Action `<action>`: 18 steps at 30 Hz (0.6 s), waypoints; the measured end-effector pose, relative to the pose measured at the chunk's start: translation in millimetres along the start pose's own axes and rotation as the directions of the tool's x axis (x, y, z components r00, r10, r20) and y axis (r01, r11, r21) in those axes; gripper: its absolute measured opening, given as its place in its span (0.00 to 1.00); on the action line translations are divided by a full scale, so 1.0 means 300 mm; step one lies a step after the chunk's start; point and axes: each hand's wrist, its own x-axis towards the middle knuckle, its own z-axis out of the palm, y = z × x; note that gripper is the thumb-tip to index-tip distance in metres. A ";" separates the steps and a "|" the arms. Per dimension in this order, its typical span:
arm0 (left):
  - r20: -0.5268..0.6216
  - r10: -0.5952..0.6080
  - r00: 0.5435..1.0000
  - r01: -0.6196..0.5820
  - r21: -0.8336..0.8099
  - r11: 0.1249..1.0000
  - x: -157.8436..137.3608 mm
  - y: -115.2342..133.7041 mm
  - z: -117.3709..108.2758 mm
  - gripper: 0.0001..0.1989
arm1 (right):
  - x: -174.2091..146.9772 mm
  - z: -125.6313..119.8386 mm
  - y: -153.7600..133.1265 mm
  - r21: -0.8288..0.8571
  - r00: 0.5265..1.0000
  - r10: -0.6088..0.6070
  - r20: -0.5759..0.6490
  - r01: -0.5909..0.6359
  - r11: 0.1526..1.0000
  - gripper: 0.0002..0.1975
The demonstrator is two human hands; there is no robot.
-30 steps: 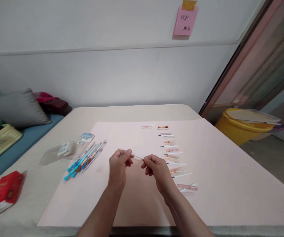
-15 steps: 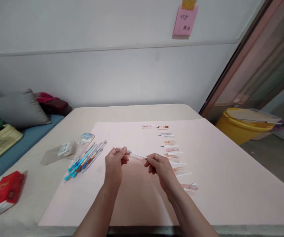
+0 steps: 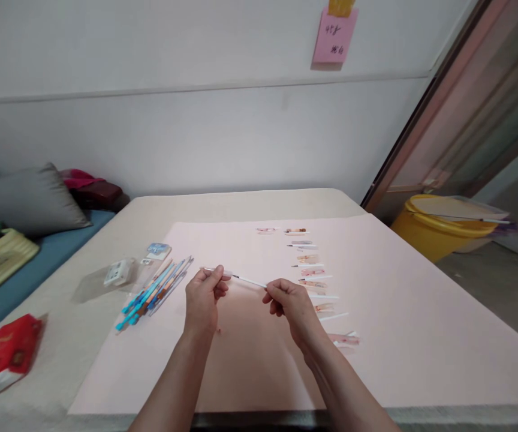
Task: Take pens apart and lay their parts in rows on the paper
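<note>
My right hand [image 3: 283,297] pinches the far end of a thin white pen refill [image 3: 254,282] between thumb and fingers. The refill's dark tip points left at a short pale tube, which looks like a pen barrel part [image 3: 227,273], closed in my left hand [image 3: 205,293]. Both pieces are in line over the pink sheet; whether the tip still touches the tube is too small to tell. A tiny reddish bit [image 3: 219,330] lies on the sheet below my left hand. Beyond my right hand runs a column of pen parts [image 3: 312,272] and white refills [image 3: 308,265].
A bundle of blue, orange and grey pens [image 3: 154,294] lies left on the pink sheet [image 3: 421,336]. Beside it are a clear plastic bag [image 3: 95,288], a white box [image 3: 119,272] and a red packet [image 3: 7,354]. A yellow bin [image 3: 439,234] stands right of the table.
My left hand has moved slightly left, and the refill's dark tip now shows outside the pale tube. The reddish bit has appeared on the sheet. My right hand stays nearly still.
</note>
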 end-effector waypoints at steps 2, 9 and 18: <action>0.000 0.000 1.000 0.000 -0.010 1.000 0.003 0.000 -0.002 0.14 | -0.001 0.000 0.000 0.000 1.000 -0.002 0.001 0.002 1.000 0.08; 0.007 0.015 1.000 -0.014 -0.049 0.999 0.017 0.006 -0.016 0.14 | 0.003 -0.002 0.002 -0.003 1.000 0.008 -0.007 -0.008 1.000 0.08; 0.023 -0.011 1.000 0.011 -0.039 0.999 0.001 0.005 0.002 0.15 | -0.001 0.006 0.007 -0.025 1.000 -0.012 0.006 0.012 1.000 0.08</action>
